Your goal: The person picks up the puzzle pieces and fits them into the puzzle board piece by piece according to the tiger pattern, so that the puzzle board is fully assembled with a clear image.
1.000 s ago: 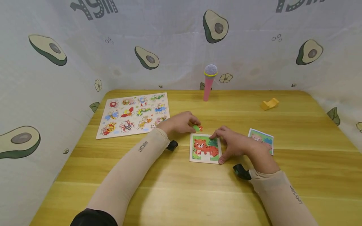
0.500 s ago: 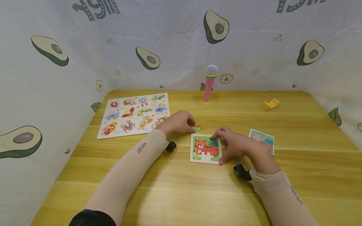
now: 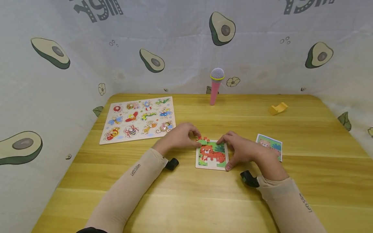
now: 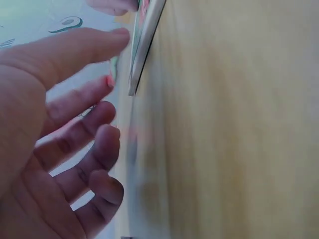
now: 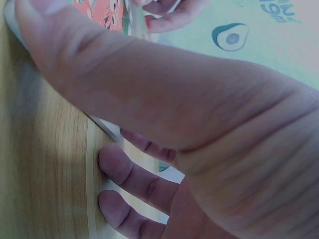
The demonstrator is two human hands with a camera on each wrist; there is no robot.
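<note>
A small green and red jigsaw piece (image 3: 203,141) is pinched between the thumb and index finger of my left hand (image 3: 181,137). It is tilted over the upper left part of a square tiger jigsaw puzzle (image 3: 214,154), which lies flat in a pale frame. A white gap shows at the puzzle's lower middle. My right hand (image 3: 244,149) grips the frame's right side, thumb at the lower corner and index finger at the upper one. In the left wrist view the frame's edge (image 4: 144,55) lies beyond the thumb; the piece is mostly hidden there.
A wooden insect peg puzzle (image 3: 138,119) lies to the left, close to the left forearm. Behind stands a pink toy microphone (image 3: 215,87). A yellow curved block (image 3: 278,108) sits at the back right. A tiger picture card (image 3: 271,146) lies behind the right wrist.
My left hand has lifted the jigsaw piece from the table behind the puzzle and brought it nearer, over the frame's upper left. The right hand keeps its grip on the frame.
</note>
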